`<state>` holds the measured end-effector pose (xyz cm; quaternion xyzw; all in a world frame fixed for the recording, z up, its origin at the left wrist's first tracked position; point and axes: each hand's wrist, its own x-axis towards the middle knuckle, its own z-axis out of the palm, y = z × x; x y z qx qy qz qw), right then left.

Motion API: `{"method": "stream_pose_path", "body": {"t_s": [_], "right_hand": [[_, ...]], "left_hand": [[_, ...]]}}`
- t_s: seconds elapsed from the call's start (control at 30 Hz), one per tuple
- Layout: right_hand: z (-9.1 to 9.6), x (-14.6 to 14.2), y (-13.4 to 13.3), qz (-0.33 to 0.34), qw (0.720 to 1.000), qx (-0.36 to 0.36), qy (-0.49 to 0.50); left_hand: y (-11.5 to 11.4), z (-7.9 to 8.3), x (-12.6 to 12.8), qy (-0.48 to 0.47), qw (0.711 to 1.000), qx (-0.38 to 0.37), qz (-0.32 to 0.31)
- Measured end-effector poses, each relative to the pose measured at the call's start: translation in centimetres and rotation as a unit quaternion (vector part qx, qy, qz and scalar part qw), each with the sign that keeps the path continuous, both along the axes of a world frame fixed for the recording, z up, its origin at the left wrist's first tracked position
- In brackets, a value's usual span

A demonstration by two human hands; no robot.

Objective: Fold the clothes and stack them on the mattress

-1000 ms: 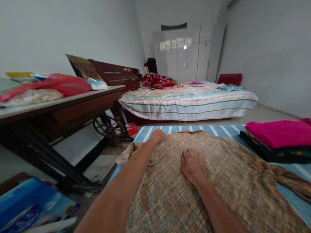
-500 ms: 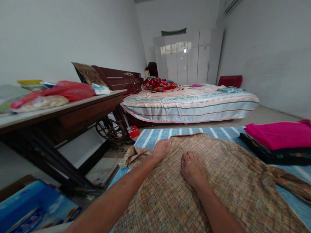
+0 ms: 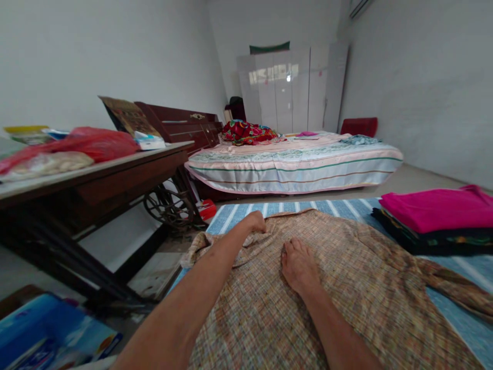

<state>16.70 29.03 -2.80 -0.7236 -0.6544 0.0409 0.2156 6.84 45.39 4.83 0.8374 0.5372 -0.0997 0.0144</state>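
Observation:
A brown checked shirt (image 3: 346, 277) lies spread flat on a blue striped sheet (image 3: 269, 210) in front of me. My left hand (image 3: 255, 222) reaches to the shirt's far left shoulder near the collar, its fingers curled on the cloth. My right hand (image 3: 298, 264) lies flat and open on the middle of the shirt, palm down. One sleeve (image 3: 454, 288) trails off to the right.
A pile of folded clothes with a pink piece on top (image 3: 439, 210) sits at the right. A dark wooden sewing table (image 3: 115, 174) with bags stands at the left. A low bed (image 3: 296, 162) and a white wardrobe (image 3: 292, 90) are behind. A blue packet (image 3: 50, 334) lies at bottom left.
My left hand drew back a little along the shirt, then went out again to the shoulder by the collar. My right hand stayed flat on the shirt.

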Motion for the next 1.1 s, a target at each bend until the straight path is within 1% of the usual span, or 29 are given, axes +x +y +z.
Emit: {"method": "stream_pose_path", "body": {"t_s": [0.07, 0.17, 0.23, 0.27, 0.33, 0.47, 0.57, 0.67, 0.73, 0.9, 1.0, 1.1], "right_hand": [[0.2, 0.0, 0.0, 0.000, 1.000, -0.002, 0.003], [0.2, 0.0, 0.1, 0.000, 1.000, -0.002, 0.004], [0.1, 0.1, 0.1, -0.002, 1.000, -0.005, 0.004], [0.1, 0.1, 0.2, -0.003, 1.000, -0.006, 0.006], [0.0, 0.1, 0.2, -0.006, 1.000, -0.004, 0.010], [-0.1, 0.1, 0.3, -0.005, 1.000, 0.010, 0.002], [-0.2, 0.1, 0.3, -0.002, 1.000, 0.009, -0.007], [-0.3, 0.1, 0.3, -0.001, 1.000, 0.007, -0.008], [-0.3, 0.1, 0.2, 0.000, 1.000, 0.007, -0.005], [-0.4, 0.2, 0.1, 0.003, 1.000, 0.007, 0.001], [-0.4, 0.2, 0.1, 0.002, 1.000, 0.006, 0.001], [-0.4, 0.3, 0.2, 0.002, 1.000, 0.001, 0.000]], "left_hand": [[0.2, 0.8, 0.3, 0.008, 1.000, 0.027, 0.010], [0.5, 2.1, 0.6, 0.000, 0.996, 0.092, 0.018], [0.8, 2.5, 0.6, -0.004, 0.992, 0.125, 0.006], [0.9, 2.5, 0.6, -0.003, 0.991, 0.131, -0.001], [1.0, 1.9, 0.2, 0.003, 0.992, 0.129, -0.007], [1.2, 0.1, -1.4, 0.007, 0.992, 0.124, 0.010], [1.6, -0.4, -2.6, 0.000, 0.991, 0.128, 0.025], [2.2, -0.2, -3.9, -0.013, 0.992, 0.119, 0.036], [2.4, 0.1, -4.9, -0.019, 0.995, 0.095, 0.034], [1.8, 0.5, -7.6, -0.003, 0.998, 0.037, 0.049], [1.4, 0.9, -8.2, 0.008, 0.997, 0.046, 0.064], [1.4, 1.3, -7.9, 0.016, 0.994, 0.086, 0.068]]}}
